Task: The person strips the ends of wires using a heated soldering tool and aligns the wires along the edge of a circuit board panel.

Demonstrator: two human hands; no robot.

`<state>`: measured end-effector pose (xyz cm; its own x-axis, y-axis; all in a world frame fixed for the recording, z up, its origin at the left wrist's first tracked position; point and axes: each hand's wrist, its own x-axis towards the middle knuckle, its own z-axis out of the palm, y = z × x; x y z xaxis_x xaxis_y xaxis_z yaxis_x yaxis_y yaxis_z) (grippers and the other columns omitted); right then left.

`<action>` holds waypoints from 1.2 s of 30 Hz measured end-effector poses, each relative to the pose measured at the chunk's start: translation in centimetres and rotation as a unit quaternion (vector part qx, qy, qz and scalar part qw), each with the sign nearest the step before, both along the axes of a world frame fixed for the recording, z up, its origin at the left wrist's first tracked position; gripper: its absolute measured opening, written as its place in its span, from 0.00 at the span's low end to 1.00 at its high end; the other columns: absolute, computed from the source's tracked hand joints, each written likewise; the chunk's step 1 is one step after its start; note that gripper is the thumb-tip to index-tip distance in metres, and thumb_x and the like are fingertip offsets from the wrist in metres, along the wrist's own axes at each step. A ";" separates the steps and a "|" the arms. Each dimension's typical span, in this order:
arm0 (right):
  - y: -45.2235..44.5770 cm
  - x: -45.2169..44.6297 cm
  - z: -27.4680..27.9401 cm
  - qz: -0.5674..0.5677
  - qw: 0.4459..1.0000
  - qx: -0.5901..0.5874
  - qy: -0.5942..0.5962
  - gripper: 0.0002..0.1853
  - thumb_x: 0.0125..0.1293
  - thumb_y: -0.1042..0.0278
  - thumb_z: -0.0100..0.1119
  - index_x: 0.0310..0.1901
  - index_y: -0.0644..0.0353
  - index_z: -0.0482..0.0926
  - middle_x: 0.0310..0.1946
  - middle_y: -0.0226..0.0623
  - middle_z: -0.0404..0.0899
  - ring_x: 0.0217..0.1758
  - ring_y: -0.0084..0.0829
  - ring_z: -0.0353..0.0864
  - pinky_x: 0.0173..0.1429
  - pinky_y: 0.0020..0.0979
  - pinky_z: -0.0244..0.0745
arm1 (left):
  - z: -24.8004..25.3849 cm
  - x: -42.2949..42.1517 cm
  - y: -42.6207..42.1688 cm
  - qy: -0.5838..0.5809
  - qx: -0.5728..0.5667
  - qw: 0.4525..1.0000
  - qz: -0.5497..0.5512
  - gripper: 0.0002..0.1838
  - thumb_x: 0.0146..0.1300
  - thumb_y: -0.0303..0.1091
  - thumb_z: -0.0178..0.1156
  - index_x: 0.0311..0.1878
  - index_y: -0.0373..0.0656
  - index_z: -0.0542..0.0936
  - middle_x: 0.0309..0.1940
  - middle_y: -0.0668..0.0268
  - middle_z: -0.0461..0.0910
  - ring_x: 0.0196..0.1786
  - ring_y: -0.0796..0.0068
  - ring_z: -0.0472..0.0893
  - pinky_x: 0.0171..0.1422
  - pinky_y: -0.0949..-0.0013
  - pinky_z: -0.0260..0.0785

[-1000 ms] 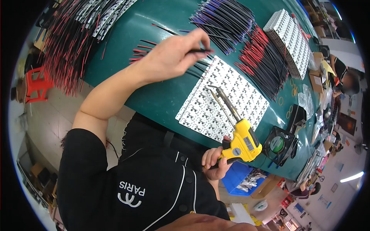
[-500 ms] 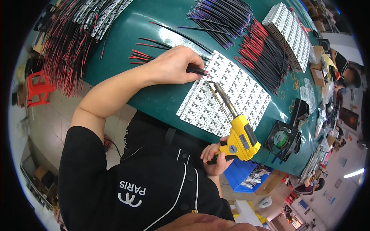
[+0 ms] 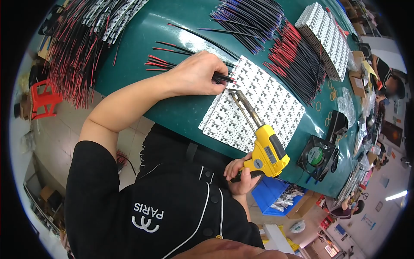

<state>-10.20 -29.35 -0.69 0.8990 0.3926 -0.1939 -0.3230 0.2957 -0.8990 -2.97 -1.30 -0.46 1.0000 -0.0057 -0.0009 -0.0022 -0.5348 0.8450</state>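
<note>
My left hand (image 3: 199, 74) is closed around several black wires (image 3: 222, 78), their red tips over the left edge of a white panel of small circuit boards (image 3: 258, 103). In my right hand (image 3: 240, 175) is a yellow soldering gun (image 3: 268, 151), gripped by its handle. Its metal tip points at the panel, just below the wire ends; whether it touches them I cannot tell. Loose black wires with red ends (image 3: 161, 62) lie on the green table beyond my left wrist.
Bundles of wires with purplish ends (image 3: 248, 21) and red ends (image 3: 297, 60) lie at the back. A stack of white panels (image 3: 323, 39) stands at the back right. A black fan (image 3: 317, 156) sits near the right edge, above a blue bin (image 3: 269, 196). More wires (image 3: 77, 52) hang at the left.
The soldering gun in my right hand has moved slightly up and to the left, its tip shifting a little leftward near the wire ends. My left hand keeps its hold almost unmoved.
</note>
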 end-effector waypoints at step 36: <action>-0.2 -0.1 0.5 -0.001 1.000 -0.005 0.016 0.21 0.60 0.61 0.56 0.45 0.65 0.60 0.13 0.33 0.64 0.11 0.25 0.63 0.17 0.26 0.64 | -0.4 0.3 0.5 0.016 -0.022 0.998 -0.050 0.11 0.49 0.27 0.65 0.35 0.31 0.81 0.27 0.62 0.77 0.26 0.75 0.77 0.31 0.73 0.70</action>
<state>-10.34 -29.52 -0.20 0.8928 0.3891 -0.2271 -0.3516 0.2867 -0.8912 -2.63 -0.77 -0.82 0.9938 -0.1068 -0.0302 -0.0269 -0.4963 0.8677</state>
